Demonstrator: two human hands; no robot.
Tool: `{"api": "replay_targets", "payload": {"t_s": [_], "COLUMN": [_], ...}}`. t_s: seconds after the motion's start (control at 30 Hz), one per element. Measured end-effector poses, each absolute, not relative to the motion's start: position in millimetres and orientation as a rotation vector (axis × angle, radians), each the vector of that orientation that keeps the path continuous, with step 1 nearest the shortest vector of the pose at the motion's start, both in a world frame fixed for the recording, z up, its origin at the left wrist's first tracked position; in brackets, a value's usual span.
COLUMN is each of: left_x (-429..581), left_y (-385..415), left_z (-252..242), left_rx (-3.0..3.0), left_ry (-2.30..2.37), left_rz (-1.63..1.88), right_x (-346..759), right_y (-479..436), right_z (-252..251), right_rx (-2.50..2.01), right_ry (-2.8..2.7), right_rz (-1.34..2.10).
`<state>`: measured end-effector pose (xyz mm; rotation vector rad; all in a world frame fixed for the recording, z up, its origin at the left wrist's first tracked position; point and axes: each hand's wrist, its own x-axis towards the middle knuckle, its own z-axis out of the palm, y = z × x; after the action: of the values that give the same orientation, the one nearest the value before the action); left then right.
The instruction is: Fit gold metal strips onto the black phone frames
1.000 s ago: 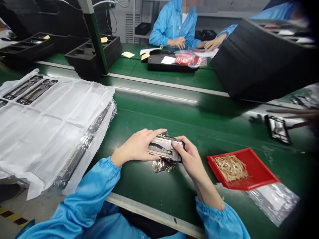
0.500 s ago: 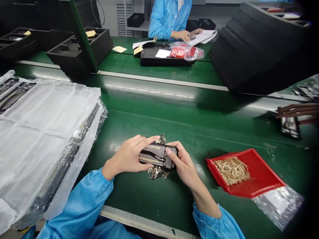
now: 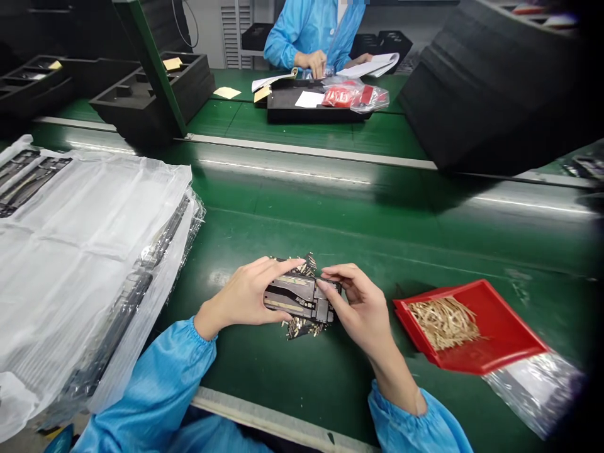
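A dark phone frame (image 3: 291, 296) with a black flex cable and strips along it lies sideways between my hands. My left hand (image 3: 245, 289) is closed round its left end, thumb along the near edge and fingers along the far edge. At the right end, my right hand (image 3: 361, 302) has its thumb and forefinger pinched at the frame's upper corner, its other fingers curled. Beneath the frame is a pile of small metallic pieces (image 3: 302, 327), mostly hidden by it. To the right, a red scoop tray (image 3: 504, 327) holds many thin tan strips (image 3: 443, 322).
White-wrapped trays (image 3: 104, 220) of phone frames are stacked on the left. A clear plastic bag (image 3: 535, 384) lies by the red tray. Black bins (image 3: 141, 100) and a large tilted black box (image 3: 495, 94) stand beyond. Across the bench, a person in blue (image 3: 306, 38) handles papers.
My right hand has shifted its grip toward the frame's upper right corner, its thumb sliding off the face. The co-worker's hand opposite moved left; another person's hand at far right left view.
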<state>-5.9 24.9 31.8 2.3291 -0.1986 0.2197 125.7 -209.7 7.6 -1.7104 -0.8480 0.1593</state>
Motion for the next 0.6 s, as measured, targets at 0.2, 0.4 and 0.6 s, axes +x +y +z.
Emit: {"api": "replay_targets", "payload": {"t_s": [0.2, 0.4, 0.6], "left_x": [-5, -2, -2], "left_y": [22, 12, 1], "left_z": [24, 10, 13], "left_rx": [2.29, 2.219, 2.173], "left_ry": [-0.171, -0.038, -0.003], "left_rz": [0.36, 0.675, 0.891], "right_x": [125, 124, 121], "right_y": [-208, -209, -207], "right_z": [14, 13, 11], "right_rx": [-1.769, -1.774, -1.775], "right_ry": [-0.979, -1.133, -1.157], "right_rz": [-0.008, -0.098, -0.161]}}
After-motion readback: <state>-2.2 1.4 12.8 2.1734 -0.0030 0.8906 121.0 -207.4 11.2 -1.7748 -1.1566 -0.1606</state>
